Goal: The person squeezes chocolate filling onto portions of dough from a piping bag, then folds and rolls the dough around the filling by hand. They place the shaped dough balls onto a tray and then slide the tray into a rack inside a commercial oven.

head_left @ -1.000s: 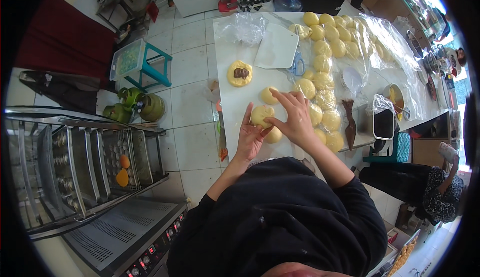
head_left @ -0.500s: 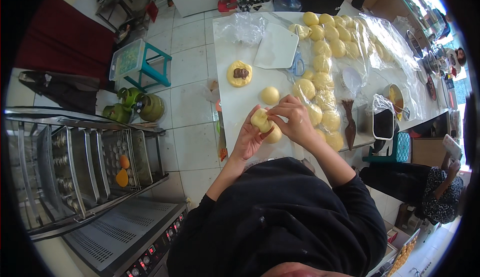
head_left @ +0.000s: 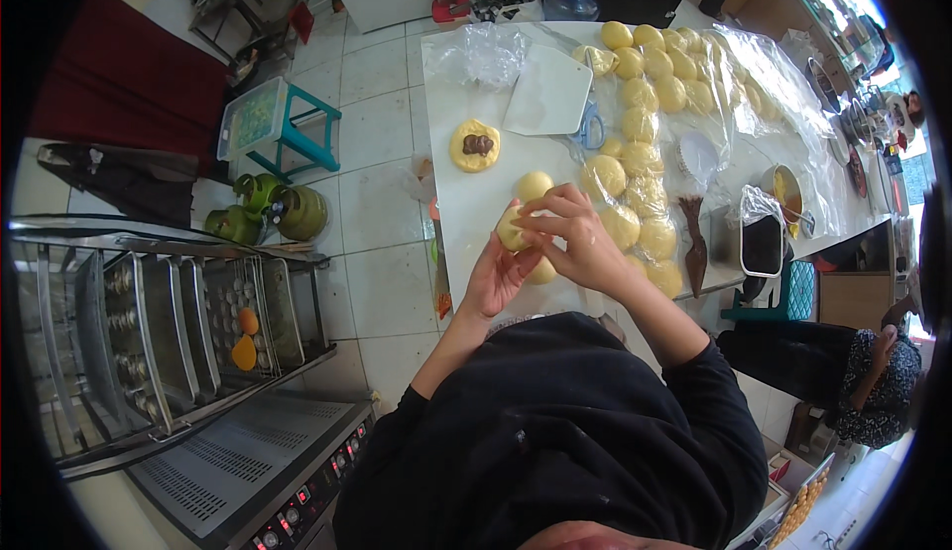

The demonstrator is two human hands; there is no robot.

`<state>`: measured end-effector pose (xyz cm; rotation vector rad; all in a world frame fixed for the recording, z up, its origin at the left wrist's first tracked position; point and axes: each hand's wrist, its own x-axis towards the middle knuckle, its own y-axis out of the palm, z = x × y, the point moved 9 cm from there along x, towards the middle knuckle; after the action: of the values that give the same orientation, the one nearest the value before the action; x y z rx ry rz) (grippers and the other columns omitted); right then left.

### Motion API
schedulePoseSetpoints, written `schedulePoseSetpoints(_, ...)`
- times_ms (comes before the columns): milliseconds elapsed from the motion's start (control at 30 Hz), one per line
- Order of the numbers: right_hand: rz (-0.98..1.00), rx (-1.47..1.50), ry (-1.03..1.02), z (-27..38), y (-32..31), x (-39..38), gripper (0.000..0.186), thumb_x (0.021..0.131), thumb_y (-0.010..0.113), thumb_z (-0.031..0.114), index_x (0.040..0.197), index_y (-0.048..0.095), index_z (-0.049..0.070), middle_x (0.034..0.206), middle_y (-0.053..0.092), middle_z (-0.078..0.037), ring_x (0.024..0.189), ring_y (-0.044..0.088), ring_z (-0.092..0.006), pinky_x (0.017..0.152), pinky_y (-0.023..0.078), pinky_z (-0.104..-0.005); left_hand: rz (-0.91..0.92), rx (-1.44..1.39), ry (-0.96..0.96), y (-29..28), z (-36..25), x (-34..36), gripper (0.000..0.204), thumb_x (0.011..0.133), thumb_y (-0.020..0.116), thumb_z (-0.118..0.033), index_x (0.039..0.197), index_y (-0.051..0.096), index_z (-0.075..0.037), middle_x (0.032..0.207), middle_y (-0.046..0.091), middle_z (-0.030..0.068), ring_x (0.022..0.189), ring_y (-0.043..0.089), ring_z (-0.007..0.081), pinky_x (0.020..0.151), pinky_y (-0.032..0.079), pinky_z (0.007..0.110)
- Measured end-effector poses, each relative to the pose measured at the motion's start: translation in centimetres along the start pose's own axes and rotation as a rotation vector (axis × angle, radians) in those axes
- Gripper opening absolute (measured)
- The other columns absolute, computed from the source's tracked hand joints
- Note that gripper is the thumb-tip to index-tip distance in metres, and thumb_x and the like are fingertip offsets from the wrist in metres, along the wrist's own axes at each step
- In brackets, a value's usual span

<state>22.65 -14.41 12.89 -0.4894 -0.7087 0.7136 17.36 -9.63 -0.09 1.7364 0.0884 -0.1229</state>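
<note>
Gathered around one pale yellow dough ball (head_left: pixel 509 230) are both hands: the left hand (head_left: pixel 495 278) cradles it from the near-left side, and the right hand (head_left: pixel 583 244) presses bent fingers on its right side. The held ball sits between them, over the near-left part of the white table (head_left: pixel 457 212); it looks almost round, so I find no clear long axis, and the fingers cover part of it. A flattened dough round (head_left: pixel 476 161) lies to the far left of this grip, nearer to the left hand, with a glossy brown filling (head_left: pixel 478 143) in its middle. One smooth loose ball (head_left: pixel 535 184) rests just on the far side of the grip; another (head_left: pixel 541 271) is partly hidden on the near side. To the right, thin, wrinkled, shiny plastic film (head_left: pixel 736 104) covers soft, rounded dough balls (head_left: pixel 639 125), and a slender brown piping bag (head_left: pixel 696 252) lies beyond them.
</note>
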Motion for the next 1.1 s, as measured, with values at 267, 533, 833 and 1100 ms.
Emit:
schedulePoseSetpoints(267, -0.081, -0.004, 0.270, -3.1, 0.4, -1.4, 0.015, 0.061, 0.066, 0.008, 0.076, 0.064, 0.005, 0.080, 0.059, -0.004, 0.079, 0.049, -0.0201, 0.068, 0.040, -0.0307, 0.050, 0.356, 0.185, 0.5, -1.0, -0.4, 0.053, 0.084, 0.046, -0.025, 0.129, 0.020, -0.015, 0.126, 0.033, 0.0132, 0.109, 0.043, 0.0263, 0.091, 0.040, 0.031)
schedulePoseSetpoints(533, 0.041, -0.065, -0.019, -1.1, 0.8, -0.9, 0.020, 0.062, 0.060, 0.005, 0.082, 0.062, 0.004, 0.075, 0.059, -0.003, 0.078, 0.050, -0.0185, 0.073, 0.035, -0.0302, -0.051, 0.185, 0.038, -2.0, -0.7, 0.1, 0.046, 0.088, 0.038, -0.028, 0.128, 0.023, -0.010, 0.120, 0.038, 0.0108, 0.108, 0.045, 0.0219, 0.087, 0.044, 0.030)
schedulePoseSetpoints(833, 0.093, -0.213, -0.115, -1.2, 1.4, -1.2, 0.020, 0.065, 0.060, 0.008, 0.084, 0.061, 0.003, 0.078, 0.059, -0.003, 0.084, 0.047, -0.0188, 0.078, 0.033, -0.0312, -0.143, 0.092, -0.039, -2.4, 0.4, -0.1, 0.045, 0.086, 0.043, -0.019, 0.125, 0.026, -0.006, 0.115, 0.044, 0.0101, 0.101, 0.050, 0.0202, 0.088, 0.044, 0.030)
schedulePoseSetpoints(1100, -0.057, -0.128, 0.332, -3.8, 1.3, -2.6, 0.018, 0.069, 0.060, 0.012, 0.084, 0.062, 0.003, 0.072, 0.061, -0.007, 0.072, 0.052, -0.0227, 0.071, 0.037, -0.0325, -0.081, 0.365, 0.184, -0.8, -1.3, -0.3, 0.048, 0.083, 0.049, -0.013, 0.126, 0.025, -0.012, 0.116, 0.043, 0.0105, 0.104, 0.047, 0.0201, 0.091, 0.041, 0.032)
